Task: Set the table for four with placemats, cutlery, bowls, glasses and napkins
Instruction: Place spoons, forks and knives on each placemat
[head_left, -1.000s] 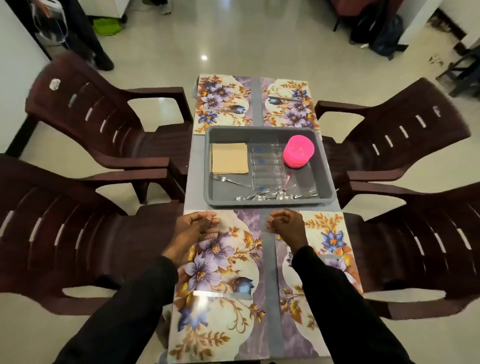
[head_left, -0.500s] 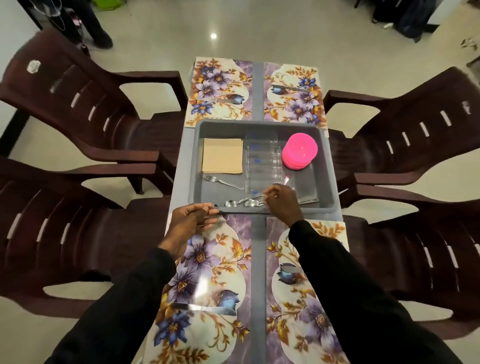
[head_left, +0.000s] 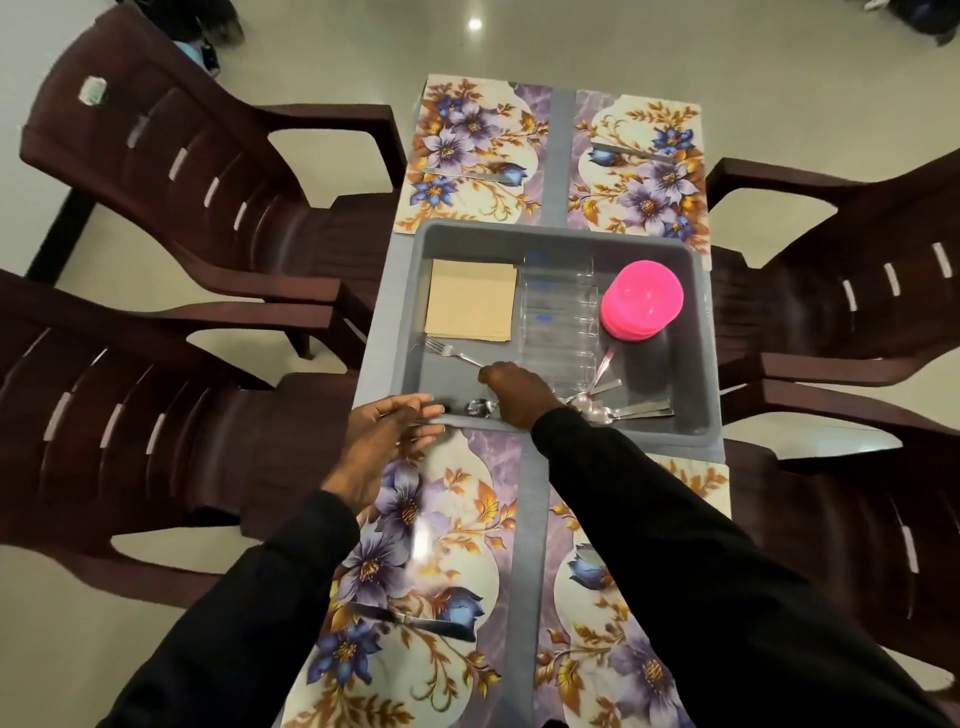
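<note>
We're seeing glossy, laminated placemats (head_left: 431, 545), light glaring off the near one. The tray (head_left: 519, 236) is smooth, matt grey plastic. Inside it, the pink bowls (head_left: 642, 299) shine like slick plastic, the glasses (head_left: 558, 312) are clear and see-through, and the napkins (head_left: 471, 301) are matt tan paper. The fork (head_left: 452, 353) and spoons (head_left: 480, 406) gleam, bright metal. The chairs (head_left: 171, 171) are dark brown moulded plastic with a faint sheen. The floor (head_left: 519, 41) is polished, mirroring a lamp. The sleeves (head_left: 675, 571) are matt black cloth.

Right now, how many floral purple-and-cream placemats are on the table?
4: far-left placemat, far-right placemat, near-left placemat, near-right placemat partly under the black-sleeved right arm. No others visible.
</note>
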